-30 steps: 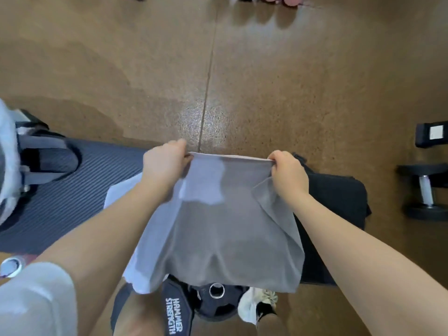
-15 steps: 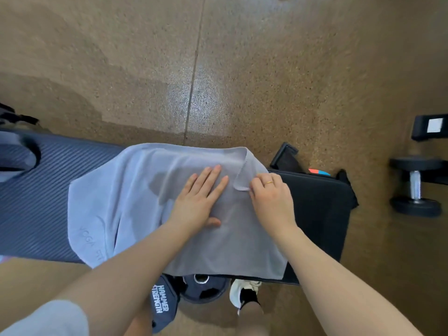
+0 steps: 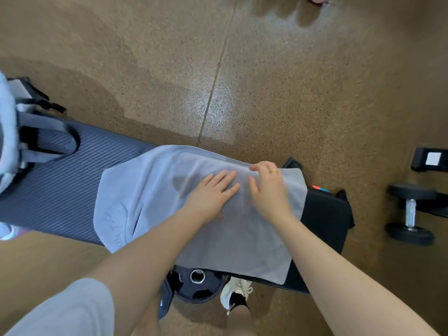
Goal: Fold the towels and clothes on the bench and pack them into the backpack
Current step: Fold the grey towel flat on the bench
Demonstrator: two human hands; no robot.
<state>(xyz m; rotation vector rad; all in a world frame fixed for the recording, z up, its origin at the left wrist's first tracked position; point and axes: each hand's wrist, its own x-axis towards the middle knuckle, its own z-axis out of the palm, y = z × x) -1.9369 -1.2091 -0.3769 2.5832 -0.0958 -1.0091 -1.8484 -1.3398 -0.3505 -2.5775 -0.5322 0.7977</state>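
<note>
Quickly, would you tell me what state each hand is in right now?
Left hand: open, palm flat on the grey towel.
Right hand: open, resting on the towel, fingertips at its far edge; not clearly gripping.

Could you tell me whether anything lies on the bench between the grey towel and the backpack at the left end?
Nothing visible does: the bench is bare between the grey towel and the backpack.

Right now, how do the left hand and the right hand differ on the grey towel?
The left hand lies flat, palm down, fingers spread, on the middle of the grey towel; the right hand sits nearer the far edge, fingers curled at the cloth there. The right hand wears a gold ring; the left hand shows none. Both rest on the towel, which is spread over the bench.
</note>
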